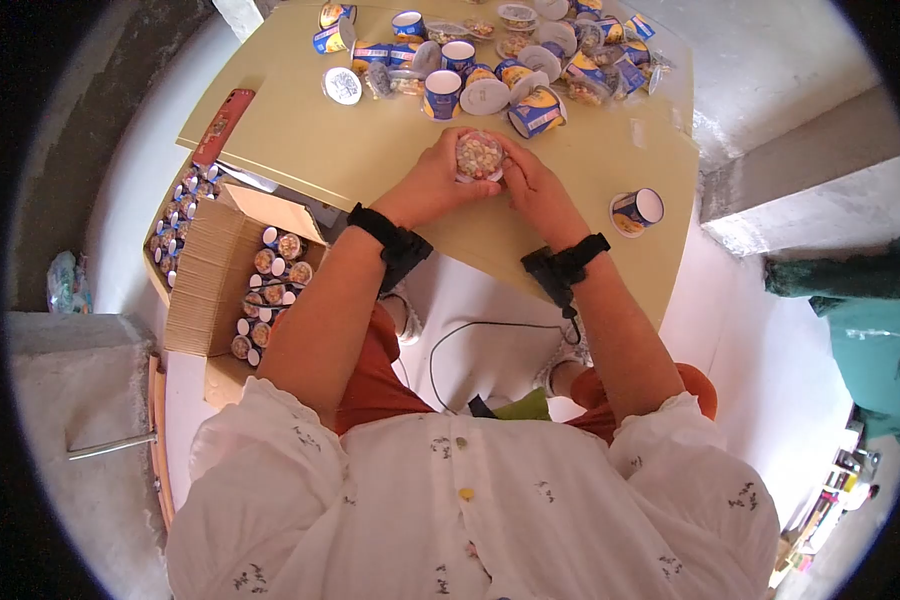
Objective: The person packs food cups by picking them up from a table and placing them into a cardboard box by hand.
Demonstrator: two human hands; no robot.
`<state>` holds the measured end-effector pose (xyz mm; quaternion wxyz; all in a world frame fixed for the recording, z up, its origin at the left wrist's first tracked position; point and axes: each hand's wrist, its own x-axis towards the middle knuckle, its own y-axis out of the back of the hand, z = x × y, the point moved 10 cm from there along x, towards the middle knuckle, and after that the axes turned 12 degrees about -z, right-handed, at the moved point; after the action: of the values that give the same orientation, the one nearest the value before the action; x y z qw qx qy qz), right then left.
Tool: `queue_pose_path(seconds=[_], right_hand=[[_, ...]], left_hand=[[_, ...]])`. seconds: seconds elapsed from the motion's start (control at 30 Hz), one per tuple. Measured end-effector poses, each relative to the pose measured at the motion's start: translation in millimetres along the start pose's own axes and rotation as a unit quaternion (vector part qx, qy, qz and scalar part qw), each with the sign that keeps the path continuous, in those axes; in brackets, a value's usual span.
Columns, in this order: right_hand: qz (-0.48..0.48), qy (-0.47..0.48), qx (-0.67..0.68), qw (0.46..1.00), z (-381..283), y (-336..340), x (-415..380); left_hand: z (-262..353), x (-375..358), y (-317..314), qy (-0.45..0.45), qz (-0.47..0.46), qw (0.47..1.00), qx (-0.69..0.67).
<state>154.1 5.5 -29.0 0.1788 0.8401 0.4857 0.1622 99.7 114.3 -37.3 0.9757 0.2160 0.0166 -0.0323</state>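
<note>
Between my hands, over the table's near edge, is a round see-through tub [480, 158] filled with a pale, nut- or cereal-like mix. My left hand [435, 182] wraps it from the left, with the thumb along its lower rim. My right hand [538, 188] closes on its right side, fingers bent against the rim. The tub's underside is hidden by the hands. Just beyond them, a blue printed cup [537, 112] lies tilted, and another blue cup [442, 96] with a white top stands upright. A flat white lid [485, 97] lies between these cups.
Many cups and filled tubs [590, 75] crowd the far side of the yellowish table [370, 150]. One cup [637, 212] stands at the right. A red phone-like object [223, 125] lies at the left edge. Below, a cardboard box [205, 280] holds packed cups; a cable [435, 350] hangs underneath.
</note>
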Motion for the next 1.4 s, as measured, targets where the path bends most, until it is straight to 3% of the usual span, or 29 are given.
queue_pose_path(seconds=[0.2, 0.27, 0.37, 0.43, 0.5, 0.63, 0.73, 0.8, 0.83, 0.9, 1.03, 1.1, 1.2, 1.4], right_hand=[[-0.002, -0.038, -0.024, 0.999, -5, 4, 1], [-0.039, -0.090, 0.172, 0.980, 14, -6, -1], [-0.003, -0.024, 0.209, 0.978, 3, -3, -6], [0.008, -0.041, 0.255, 0.966, -15, -9, -19], [0.022, -0.053, 0.301, 0.952, -28, -6, -31], [0.011, 0.010, 0.367, 0.930, -56, 5, -50], [0.014, 0.040, 0.401, 0.915, -80, 12, -65], [0.011, 0.056, 0.417, 0.907, -99, 14, -72], [-0.013, 0.068, 0.422, 0.904, -112, 12, -77], [-0.046, 0.084, 0.428, 0.899, -135, 8, -87], [-0.065, 0.109, 0.398, 0.908, -164, -6, -106], [-0.076, 0.117, 0.392, 0.909, -175, -13, -116], [-0.087, 0.114, 0.356, 0.924, -187, -22, -133], [-0.107, 0.157, 0.354, 0.916, -205, -40, -136]], left_hand=[[3, -2, 3, 0.006, 0.060, 0.997, 0.046], [4, -1, 2, -0.007, 0.061, 0.997, 0.042], [24, -9, 0, 0.001, 0.074, 0.996, 0.056], [43, -21, -3, 0.019, 0.089, 0.993, 0.077], [82, -33, -4, -0.067, 0.129, 0.980, 0.137], [125, -50, -15, -0.068, 0.090, 0.986, 0.126], [151, -70, -15, -0.106, 0.096, 0.987, 0.073], [152, -84, -21, -0.021, 0.046, 0.995, -0.087], [160, -93, -21, -0.020, 0.052, 0.995, -0.082], [151, -111, -32, 0.053, 0.037, 0.962, -0.265], [166, -146, -48, 0.036, 0.033, 0.942, -0.332], [184, -160, -58, -0.045, 0.037, 0.911, -0.407], [192, -184, -66, -0.076, 0.081, 0.897, -0.428], [193, -217, -70, -0.064, 0.114, 0.891, -0.435]])
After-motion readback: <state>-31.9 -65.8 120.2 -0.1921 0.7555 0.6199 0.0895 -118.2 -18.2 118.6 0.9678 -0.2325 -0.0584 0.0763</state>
